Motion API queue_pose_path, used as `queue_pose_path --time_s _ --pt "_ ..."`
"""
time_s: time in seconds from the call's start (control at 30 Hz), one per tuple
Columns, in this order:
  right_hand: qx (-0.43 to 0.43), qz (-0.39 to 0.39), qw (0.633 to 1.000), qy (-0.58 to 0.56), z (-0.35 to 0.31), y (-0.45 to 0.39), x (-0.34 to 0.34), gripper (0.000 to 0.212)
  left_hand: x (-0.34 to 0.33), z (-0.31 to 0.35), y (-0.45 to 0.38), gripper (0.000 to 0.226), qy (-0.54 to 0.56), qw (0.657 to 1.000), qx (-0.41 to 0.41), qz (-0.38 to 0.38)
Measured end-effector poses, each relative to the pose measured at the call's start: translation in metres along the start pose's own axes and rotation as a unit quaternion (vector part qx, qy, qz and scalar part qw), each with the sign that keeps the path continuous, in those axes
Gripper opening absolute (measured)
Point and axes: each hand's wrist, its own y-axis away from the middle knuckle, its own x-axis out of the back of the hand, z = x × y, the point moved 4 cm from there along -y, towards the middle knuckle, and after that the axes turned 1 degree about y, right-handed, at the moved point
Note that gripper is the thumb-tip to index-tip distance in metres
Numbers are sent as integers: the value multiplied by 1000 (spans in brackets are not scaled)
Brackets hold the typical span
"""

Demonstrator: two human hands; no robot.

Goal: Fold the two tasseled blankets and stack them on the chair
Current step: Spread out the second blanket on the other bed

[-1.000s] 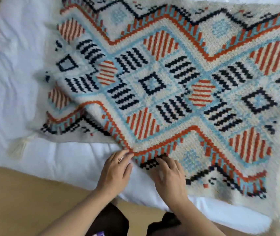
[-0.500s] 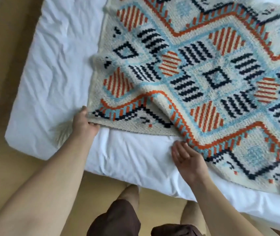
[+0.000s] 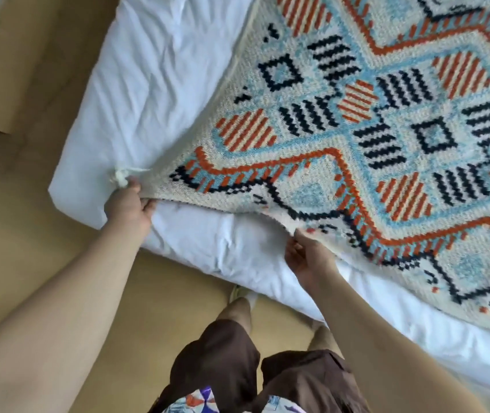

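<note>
On bed, blanket corner unfolded since, left hand gripping corner

Lighting: bright, even, soft daylight. Shadows: faint, in the creases of the white sheet and under the lifted blanket edge. Glare: none. Blur: slight softness throughout. Distortion: wide-angle stretch of forearms at lower corners.

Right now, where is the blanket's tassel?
In the head view it sits left of centre, at the blanket's near left corner on the white bedding, just above the left hand.
</note>
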Motion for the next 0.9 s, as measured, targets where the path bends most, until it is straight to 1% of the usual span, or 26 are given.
queue_pose_path --time_s 0.07,0.2,0.27,0.33,0.37,0.43,0.47,0.53,0.57,0.63,0.7,0.73,0.8,0.87,0.9 --pt "-25 18 999 21 37 9 -9 21 10 17 -4 4 -1 1000 -22 6" --pt "-37 46 994 92 86 16 -9 16 27 40 -10 11 -15 997 -58 39" --pt "-42 51 990 128 92 21 -8 15 38 44 -15 11 -8 997 -64 49" --pt "-55 58 983 164 89 23 -6 10 48 40 -20 11 -25 997 -51 59" --pt "-65 57 979 186 86 25 -5 7 50 37 -19 13 -44 997 -39 59" --pt "-76 39 965 249 75 29 -6 11 49 31 -11 22 -75 994 -23 74" --pt "-74 24 955 285 67 33 -8 12 49 29 -5 29 -101 988 -32 111" --pt "-47 0 942 333 47 41 -9 13 45 32 13 50 -201 955 -82 203" --pt "-35 -2 941 336 37 45 -6 13 39 33 24 56 -247 935 -117 227" --pt "-42 22 956 290 22 49 10 14 19 32 47 60 -314 900 -184 240" --pt "-45 71 963 256 11 46 35 17 -10 23 70 61 -352 884 -229 206" --pt "-42 85 960 265 4 44 45 18 -28 19 80 57 -374 877 -245 173" --pt "-16 86 947 308 -14 39 49 15 -66 11 94 50 -437 850 -281 93" --pt "48 57 921 382 -43 31 34 13 -102 6 99 47 -478 822 -309 14" --pt "93 42 896 433 -60 25 20 15 -118 7 101 48 -485 816 -313 -16"
